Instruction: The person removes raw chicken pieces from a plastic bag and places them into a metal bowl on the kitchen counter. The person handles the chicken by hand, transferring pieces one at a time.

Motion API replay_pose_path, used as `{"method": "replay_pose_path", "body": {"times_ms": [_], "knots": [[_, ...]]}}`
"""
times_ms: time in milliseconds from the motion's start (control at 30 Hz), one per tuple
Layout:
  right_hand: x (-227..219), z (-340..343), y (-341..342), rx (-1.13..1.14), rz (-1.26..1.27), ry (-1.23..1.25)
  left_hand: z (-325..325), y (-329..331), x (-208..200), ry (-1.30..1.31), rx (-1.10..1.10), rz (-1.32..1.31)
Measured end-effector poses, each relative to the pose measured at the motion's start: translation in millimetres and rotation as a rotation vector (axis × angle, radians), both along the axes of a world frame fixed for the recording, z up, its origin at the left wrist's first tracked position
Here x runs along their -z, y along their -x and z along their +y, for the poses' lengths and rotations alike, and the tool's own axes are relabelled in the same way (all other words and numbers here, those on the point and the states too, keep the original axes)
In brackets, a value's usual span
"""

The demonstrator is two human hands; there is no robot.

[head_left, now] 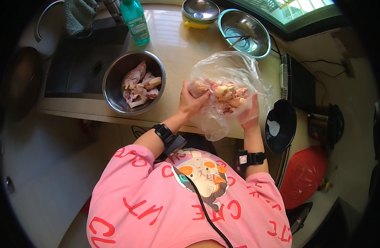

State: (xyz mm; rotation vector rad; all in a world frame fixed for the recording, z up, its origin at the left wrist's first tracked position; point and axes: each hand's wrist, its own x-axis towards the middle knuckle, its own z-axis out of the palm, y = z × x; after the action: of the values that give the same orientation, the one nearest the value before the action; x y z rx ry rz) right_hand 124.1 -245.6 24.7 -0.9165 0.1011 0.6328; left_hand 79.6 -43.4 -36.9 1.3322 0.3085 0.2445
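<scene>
Gently: left hand [191, 102] clamped on plastic bag [217, 126] of bony meat [226, 96] above counter [171, 56], right hand [251, 115] at bag's right side (fingers veiled, grip unclear); best share weight evenly, thin plastic may tear.

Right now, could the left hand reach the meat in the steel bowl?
Likely yes, once the left hand lets go of the plastic bag: the steel bowl is open, the meat exposed.

The clear bag [217, 125] and the meat [228, 97] hide some fingers of the left hand [191, 102] and the right hand [250, 114]. The top edge cuts off the green bottle [135, 24], and the bottom edge cuts off the pink shirt [157, 198].
</scene>
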Motion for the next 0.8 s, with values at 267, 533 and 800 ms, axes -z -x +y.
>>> {"method": "replay_pose_path", "body": {"times_ms": [267,533,800], "knots": [[-1,-12,-3,-0.204,-0.003,0.014,13,-1,-3,-0.325,-0.075,-0.138],[28,-33,-14,-0.570,0.310,0.210,22,6,-3,-0.535,0.125,-0.399],[43,-44,11,-0.766,0.663,0.200,29,6,2,-0.543,0.284,-0.519]]}}
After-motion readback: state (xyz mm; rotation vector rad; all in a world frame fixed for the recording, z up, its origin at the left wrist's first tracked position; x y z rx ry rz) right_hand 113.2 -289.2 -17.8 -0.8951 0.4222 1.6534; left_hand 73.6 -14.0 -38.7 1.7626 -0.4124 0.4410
